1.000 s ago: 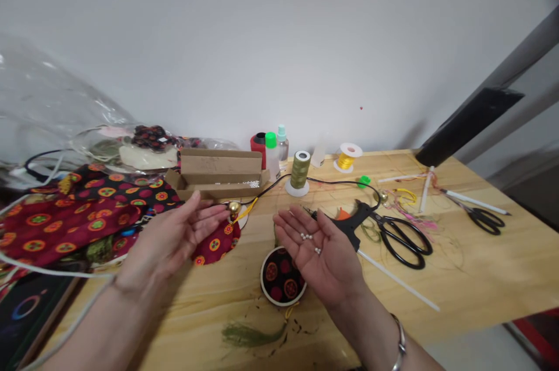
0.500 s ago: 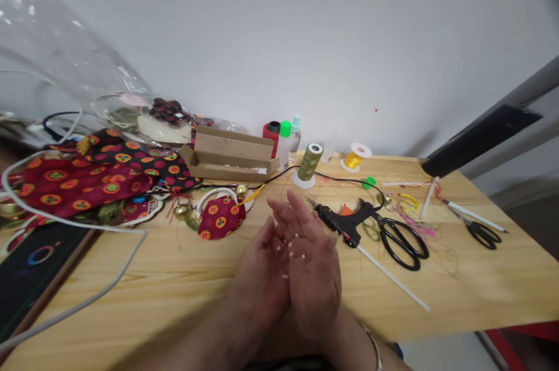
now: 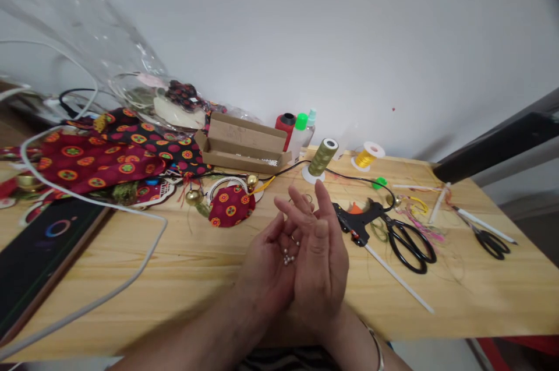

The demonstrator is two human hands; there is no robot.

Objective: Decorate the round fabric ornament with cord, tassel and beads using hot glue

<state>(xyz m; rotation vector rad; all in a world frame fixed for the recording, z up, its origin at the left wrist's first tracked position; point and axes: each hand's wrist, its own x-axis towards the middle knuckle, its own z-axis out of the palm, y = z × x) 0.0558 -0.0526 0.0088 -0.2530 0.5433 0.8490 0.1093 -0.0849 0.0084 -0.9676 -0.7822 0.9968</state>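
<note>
My left hand (image 3: 266, 260) is cupped, palm up, above the near part of the table. Several small white pearl-like beads (image 3: 288, 258) lie in its palm, close to the base of the fingers. Against its side rests my right hand (image 3: 322, 266), fingers stretched out and thumb laid over the palm. No bead shows on the right hand's visible surface. Just beyond the hands is a round maroon patterned fabric piece (image 3: 231, 206). A black glue gun (image 3: 360, 222) with a white glue stick (image 3: 399, 279) lies to the right of my fingers.
Black-handled scissors (image 3: 410, 246) lie beside the glue gun, with smaller scissors (image 3: 491, 241) farther right. An open cardboard box (image 3: 244, 144), an olive thread spool (image 3: 323, 158) and a yellow spool (image 3: 367, 156) stand behind. Patterned fabric (image 3: 100, 161), a phone (image 3: 48, 243) and a white cable (image 3: 131, 278) occupy the left.
The beads, earlier scattered across both palms, now sit gathered in my left palm. My right hand has turned inward, its thumb folded across. The view has shifted slightly left.
</note>
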